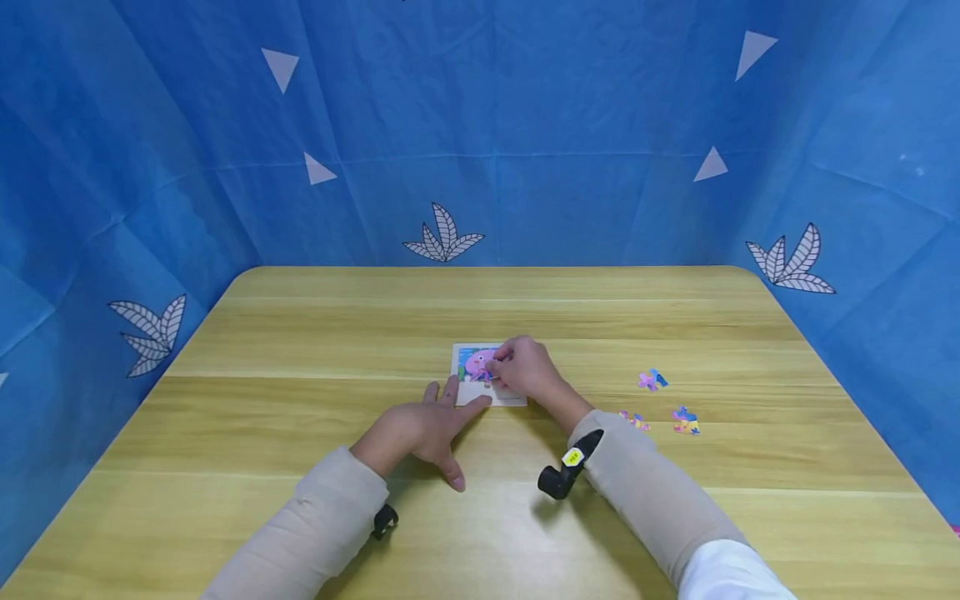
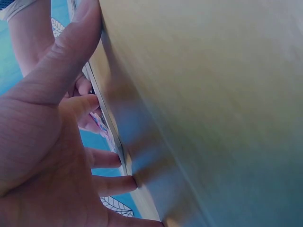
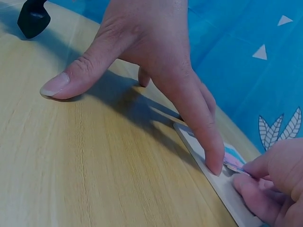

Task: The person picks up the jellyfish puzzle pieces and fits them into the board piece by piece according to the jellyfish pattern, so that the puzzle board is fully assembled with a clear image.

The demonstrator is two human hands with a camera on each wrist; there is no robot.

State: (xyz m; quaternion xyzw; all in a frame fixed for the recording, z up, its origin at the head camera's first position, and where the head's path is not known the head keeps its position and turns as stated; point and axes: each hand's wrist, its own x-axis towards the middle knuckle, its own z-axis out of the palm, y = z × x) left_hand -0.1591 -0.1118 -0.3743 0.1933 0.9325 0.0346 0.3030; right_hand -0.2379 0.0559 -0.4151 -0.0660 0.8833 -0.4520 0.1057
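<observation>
Puzzle piece pinched over a part-filled board

The puzzle board (image 1: 472, 391) lies flat near the middle of the table (image 1: 337, 333); a pink cartoon figure on blue shows in its far part, and its near strip is bare. Over it, the right hand (image 1: 527, 367) pinches a puzzle piece (image 3: 234, 165) between thumb and finger, close above the picture's near edge. The left hand (image 1: 427, 429) is spread wide, its index fingertip on the board's near side and its thumb reaching toward the near side of the table. To the right, well apart from the board, lie a far piece (image 1: 651, 380), a near-left piece (image 1: 636, 421) and a near-right piece (image 1: 686, 421).

The step in hand seems to be fitting the pinched piece; the next move calls for matching its edges to the picture and pressing flat while the left hand steadies the board.
</observation>
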